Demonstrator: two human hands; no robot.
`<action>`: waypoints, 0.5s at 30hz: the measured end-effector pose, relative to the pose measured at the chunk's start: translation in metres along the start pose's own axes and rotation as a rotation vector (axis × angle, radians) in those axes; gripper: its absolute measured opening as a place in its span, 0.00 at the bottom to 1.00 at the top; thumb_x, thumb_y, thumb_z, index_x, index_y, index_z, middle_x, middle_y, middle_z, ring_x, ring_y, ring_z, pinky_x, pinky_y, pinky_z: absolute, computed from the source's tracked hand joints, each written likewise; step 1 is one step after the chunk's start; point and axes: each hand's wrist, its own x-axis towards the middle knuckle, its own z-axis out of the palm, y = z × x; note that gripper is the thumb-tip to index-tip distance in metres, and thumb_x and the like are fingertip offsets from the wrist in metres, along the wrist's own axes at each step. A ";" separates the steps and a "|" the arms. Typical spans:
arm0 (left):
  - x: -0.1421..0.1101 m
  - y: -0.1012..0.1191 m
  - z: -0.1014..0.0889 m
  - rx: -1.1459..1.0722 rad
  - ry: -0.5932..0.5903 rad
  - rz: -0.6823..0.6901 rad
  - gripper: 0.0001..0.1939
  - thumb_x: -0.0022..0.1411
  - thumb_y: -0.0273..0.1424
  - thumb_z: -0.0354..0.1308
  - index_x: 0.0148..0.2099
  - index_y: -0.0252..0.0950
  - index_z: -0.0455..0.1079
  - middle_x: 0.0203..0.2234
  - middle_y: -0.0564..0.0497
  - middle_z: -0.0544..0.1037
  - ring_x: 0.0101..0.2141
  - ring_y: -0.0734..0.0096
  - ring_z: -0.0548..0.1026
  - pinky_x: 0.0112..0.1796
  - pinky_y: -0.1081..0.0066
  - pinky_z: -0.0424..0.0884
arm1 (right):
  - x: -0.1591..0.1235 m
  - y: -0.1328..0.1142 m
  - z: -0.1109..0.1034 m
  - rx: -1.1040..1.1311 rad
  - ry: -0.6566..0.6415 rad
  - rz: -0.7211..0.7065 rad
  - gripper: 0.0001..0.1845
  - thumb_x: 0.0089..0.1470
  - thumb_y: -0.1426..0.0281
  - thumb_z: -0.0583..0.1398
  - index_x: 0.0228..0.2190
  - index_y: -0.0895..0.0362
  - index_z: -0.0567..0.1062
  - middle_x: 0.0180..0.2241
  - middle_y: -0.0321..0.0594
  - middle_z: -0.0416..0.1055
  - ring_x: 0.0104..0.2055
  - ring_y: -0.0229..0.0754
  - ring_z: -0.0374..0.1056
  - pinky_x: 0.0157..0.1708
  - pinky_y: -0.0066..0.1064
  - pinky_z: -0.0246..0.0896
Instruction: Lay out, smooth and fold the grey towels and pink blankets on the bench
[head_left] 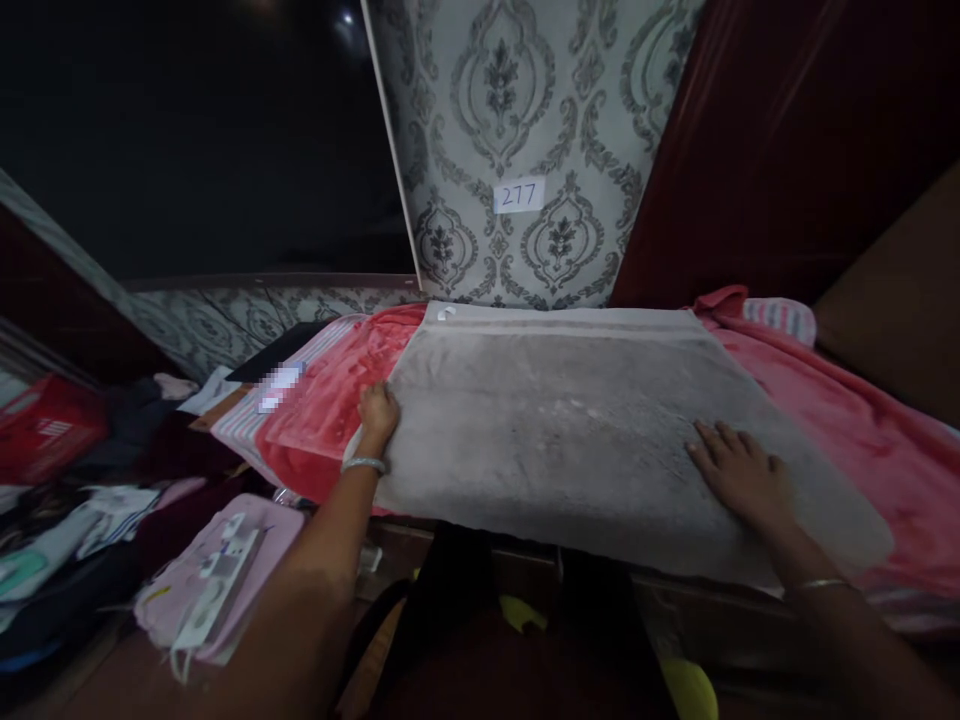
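A large grey towel (570, 420) lies spread flat over pink and red cloth (330, 400) on a raised surface in front of me. My left hand (377, 412) is closed on the towel's left edge, a bangle on its wrist. My right hand (739, 470) rests flat on the towel's right part, fingers stretched out and apart, palm down. More pink blanket (862, 430) shows to the right of the towel.
A patterned grey wall with a paper label reading 277 (519, 195) stands behind. Dark red curtain (787, 150) hangs at the right. At lower left lie a pink bag (217, 575), a red basket (45, 430) and mixed clothes.
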 end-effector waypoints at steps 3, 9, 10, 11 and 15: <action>0.001 -0.002 0.001 -0.024 0.001 -0.001 0.30 0.67 0.30 0.43 0.68 0.27 0.66 0.59 0.33 0.74 0.60 0.46 0.69 0.60 0.50 0.66 | 0.005 0.006 0.004 0.041 0.010 -0.004 0.37 0.64 0.51 0.42 0.67 0.51 0.66 0.69 0.48 0.59 0.70 0.62 0.53 0.63 0.65 0.54; 0.000 0.003 -0.007 0.001 -0.027 -0.042 0.29 0.68 0.30 0.44 0.67 0.27 0.65 0.59 0.33 0.74 0.60 0.48 0.70 0.60 0.53 0.67 | 0.018 0.022 -0.008 0.028 0.070 0.123 0.35 0.66 0.55 0.44 0.62 0.60 0.71 0.66 0.58 0.62 0.68 0.64 0.56 0.63 0.59 0.55; 0.000 0.004 -0.008 0.005 -0.033 -0.042 0.29 0.68 0.30 0.43 0.67 0.26 0.65 0.59 0.33 0.74 0.60 0.48 0.70 0.60 0.54 0.67 | 0.020 0.025 -0.012 0.016 0.078 0.163 0.35 0.66 0.56 0.44 0.61 0.62 0.71 0.65 0.60 0.62 0.67 0.65 0.57 0.61 0.59 0.56; 0.000 0.005 -0.008 0.008 -0.034 -0.036 0.29 0.68 0.30 0.43 0.67 0.26 0.66 0.59 0.33 0.74 0.60 0.48 0.70 0.59 0.54 0.68 | 0.022 0.026 -0.016 0.009 0.081 0.202 0.35 0.66 0.56 0.44 0.61 0.63 0.72 0.64 0.63 0.63 0.66 0.66 0.58 0.60 0.59 0.57; 0.007 -0.003 -0.003 0.013 -0.011 -0.003 0.29 0.67 0.31 0.42 0.65 0.25 0.68 0.56 0.30 0.76 0.57 0.45 0.72 0.57 0.53 0.70 | 0.025 0.027 -0.034 0.038 0.076 0.327 0.33 0.65 0.58 0.46 0.56 0.67 0.74 0.55 0.66 0.71 0.58 0.67 0.66 0.53 0.59 0.63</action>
